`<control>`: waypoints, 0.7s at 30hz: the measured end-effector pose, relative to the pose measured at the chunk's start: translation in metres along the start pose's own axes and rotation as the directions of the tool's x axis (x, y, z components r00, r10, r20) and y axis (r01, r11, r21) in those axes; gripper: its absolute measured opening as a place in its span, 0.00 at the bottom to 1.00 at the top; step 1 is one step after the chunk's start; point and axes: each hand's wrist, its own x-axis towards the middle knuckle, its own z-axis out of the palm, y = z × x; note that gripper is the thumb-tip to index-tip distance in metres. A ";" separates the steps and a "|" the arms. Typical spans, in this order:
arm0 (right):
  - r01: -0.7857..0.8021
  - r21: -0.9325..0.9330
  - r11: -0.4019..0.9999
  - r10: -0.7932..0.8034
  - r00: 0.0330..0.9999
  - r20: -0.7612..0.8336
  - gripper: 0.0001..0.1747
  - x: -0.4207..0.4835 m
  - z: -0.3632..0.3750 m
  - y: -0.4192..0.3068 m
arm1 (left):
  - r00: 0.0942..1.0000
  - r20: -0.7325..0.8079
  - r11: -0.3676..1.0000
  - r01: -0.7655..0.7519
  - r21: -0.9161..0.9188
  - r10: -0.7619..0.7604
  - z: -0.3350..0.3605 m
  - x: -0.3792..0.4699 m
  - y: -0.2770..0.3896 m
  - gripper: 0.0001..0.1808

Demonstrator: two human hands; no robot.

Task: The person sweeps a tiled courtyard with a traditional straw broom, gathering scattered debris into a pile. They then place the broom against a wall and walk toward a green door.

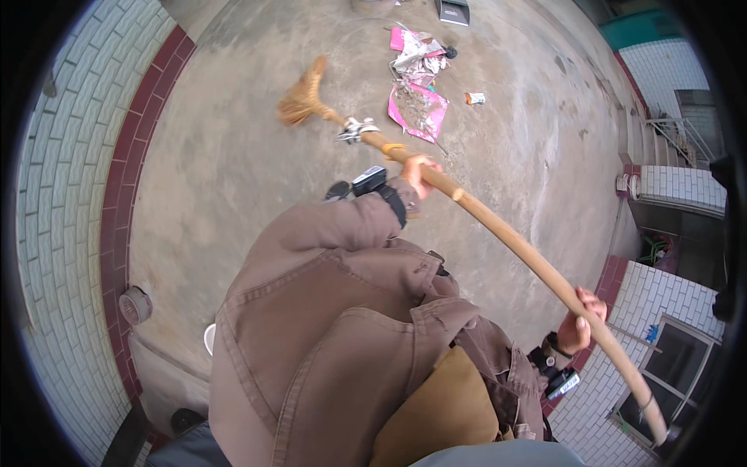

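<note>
Both my hands grip a broom with a long pale wooden handle (513,239). My left hand (419,175) is wrapped around the lower part, just above a yellow tie. My right hand (580,321) holds the upper part, closer to the handle's end at the lower right. The straw broom head (303,102) points away to the upper left, over the concrete floor; whether it touches is hard to tell. A black-and-white wrapping (356,130) binds it near the handle. Beyond the handle lies a flattened pink plastic sheet (417,111) with grey debris on it.
Crumpled pink and white packaging (420,55) lies beyond the sheet, with an orange-and-white packet (475,98) to its right. A dark dustpan (453,13) sits farther off. Tiled walls (76,169) rise at both sides. A round container (136,305) stands by the left wall; stairs (656,146) are at right.
</note>
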 end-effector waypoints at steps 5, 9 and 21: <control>-0.152 0.156 0.976 0.144 0.988 0.058 0.16 0.048 0.063 0.047 | 0.971 -0.121 0.974 -0.214 -0.072 0.204 -0.037 -0.026 0.084 0.09; -0.299 0.226 0.927 0.235 0.934 0.270 0.15 0.095 0.127 0.076 | 0.934 -0.110 0.931 -0.351 -0.103 0.340 -0.077 -0.051 0.149 0.08; -0.438 0.178 0.881 0.363 0.868 0.340 0.13 0.167 0.201 0.107 | 0.909 -0.292 0.929 -0.345 -0.131 0.297 -0.079 -0.045 0.209 0.09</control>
